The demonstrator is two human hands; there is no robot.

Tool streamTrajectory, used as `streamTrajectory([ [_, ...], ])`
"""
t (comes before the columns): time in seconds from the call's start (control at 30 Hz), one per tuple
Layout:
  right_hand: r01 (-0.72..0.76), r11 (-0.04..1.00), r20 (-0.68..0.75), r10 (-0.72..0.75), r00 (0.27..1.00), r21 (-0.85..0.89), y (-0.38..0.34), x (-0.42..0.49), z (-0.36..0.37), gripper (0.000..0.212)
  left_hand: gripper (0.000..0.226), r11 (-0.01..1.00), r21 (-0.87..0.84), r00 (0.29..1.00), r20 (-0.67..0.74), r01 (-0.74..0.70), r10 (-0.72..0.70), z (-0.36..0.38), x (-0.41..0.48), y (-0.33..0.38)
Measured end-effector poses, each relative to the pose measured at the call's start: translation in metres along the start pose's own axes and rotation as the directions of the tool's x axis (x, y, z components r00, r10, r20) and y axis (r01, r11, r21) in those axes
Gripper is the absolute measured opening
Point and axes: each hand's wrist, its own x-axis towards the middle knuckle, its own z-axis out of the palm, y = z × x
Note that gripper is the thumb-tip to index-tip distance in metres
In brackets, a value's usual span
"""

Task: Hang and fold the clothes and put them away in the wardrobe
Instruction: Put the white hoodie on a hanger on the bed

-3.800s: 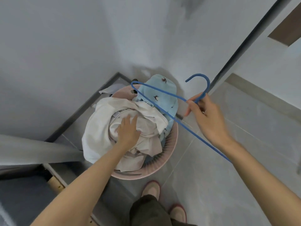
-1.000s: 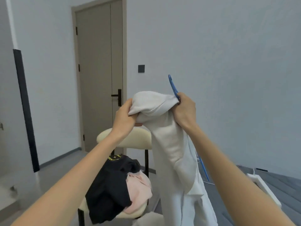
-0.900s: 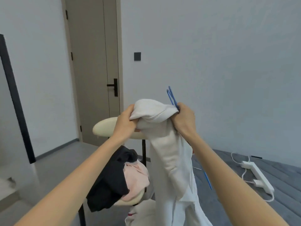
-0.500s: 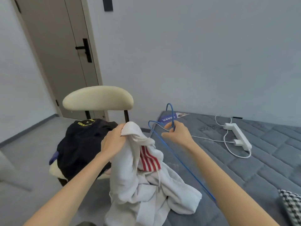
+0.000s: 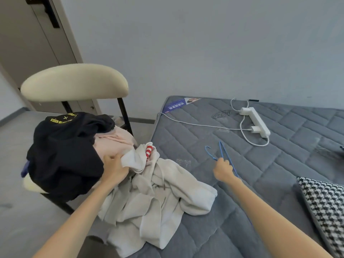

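Left hand: our left hand (image 5: 115, 168) has its fingers curled into a fold of the white garment (image 5: 158, 198), gripping it just beside the chair seat.
Right hand: our right hand (image 5: 224, 169) is closed around the blue hanger (image 5: 221, 148) near the base of its hook, low over the mattress (image 5: 260, 164); we cannot tell whether the wire touches the quilting.
White garment: it lies crumpled on the near left corner of the mattress, part of it spilling over the edge, with a red and white striped patch (image 5: 149, 151) showing near the top.
Hanger: well apart from the white garment, with its hook pointing away from us.
Chair: the chair (image 5: 74, 82) stands left of the mattress, with a black garment (image 5: 63, 153) and a pink garment (image 5: 113, 144) piled on its seat.
Mattress: we see a white power strip (image 5: 256, 123) with a cable (image 5: 195, 124) at the far side and a black and white checked pillow (image 5: 325, 207) at the right edge.
Background: a door (image 5: 28, 43) behind the chair.
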Motion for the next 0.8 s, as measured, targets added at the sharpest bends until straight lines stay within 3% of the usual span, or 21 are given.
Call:
streamTrajectory([
  [0.07, -0.061, 0.997, 0.062, 0.064, 0.996, -0.053, 0.002, 0.000, 0.018, 0.031, 0.044, 1.000, 0.001, 1.000, -0.013, -0.028, 0.028, 0.002, 0.000, -0.002],
  [0.17, -0.038, 0.986, 0.168, 0.065, 0.984, -0.161, -0.004, -0.003, 0.033, 0.031, 0.028, 0.994, -0.084, 0.996, -0.054, -0.071, 0.067, 0.000, -0.002, -0.007],
  [0.27, 0.047, 0.992, 0.130, -0.031, 0.991, -0.115, -0.023, -0.007, 0.032, 0.026, 0.035, 0.966, -0.254, 0.993, -0.110, -0.057, 0.030, -0.013, -0.005, -0.008],
  [0.33, 0.182, 0.982, 0.079, -0.185, 0.980, 0.052, -0.049, -0.009, 0.027, 0.043, 0.043, 0.939, -0.342, 0.990, -0.138, -0.048, 0.001, -0.025, -0.005, -0.005],
  [0.4, 0.326, 0.925, 0.163, -0.359, 0.919, 0.196, -0.080, -0.019, 0.026, 0.064, 0.039, 0.905, -0.418, 0.986, -0.165, -0.079, 0.009, -0.037, -0.007, -0.002],
  [0.47, 0.369, 0.905, 0.296, -0.419, 0.859, 0.211, -0.104, -0.033, 0.035, 0.092, 0.044, 0.893, -0.421, 0.981, -0.171, -0.160, 0.095, -0.049, -0.012, -0.003],
  [0.53, 0.349, 0.932, 0.313, -0.363, 0.878, 0.101, -0.111, -0.045, 0.052, 0.102, 0.048, 0.869, -0.439, 0.971, -0.173, -0.227, 0.167, -0.061, -0.020, -0.005],
  [0.6, 0.316, 0.949, 0.195, -0.308, 0.931, -0.007, -0.110, -0.053, 0.065, 0.074, 0.046, 0.824, -0.480, 0.952, -0.205, -0.301, 0.229, -0.073, -0.028, -0.008],
  [0.67, 0.302, 0.953, 0.074, -0.301, 0.951, 0.006, -0.114, -0.060, 0.063, 0.045, 0.039, 0.805, -0.467, 0.928, -0.248, -0.367, 0.279, -0.083, -0.035, -0.009],
  [0.8, 0.309, 0.921, -0.214, -0.261, 0.941, 0.238, -0.128, -0.076, 0.011, 0.032, 0.034, 0.789, -0.466, 0.906, -0.327, -0.402, 0.268, -0.095, -0.044, -0.008],
])
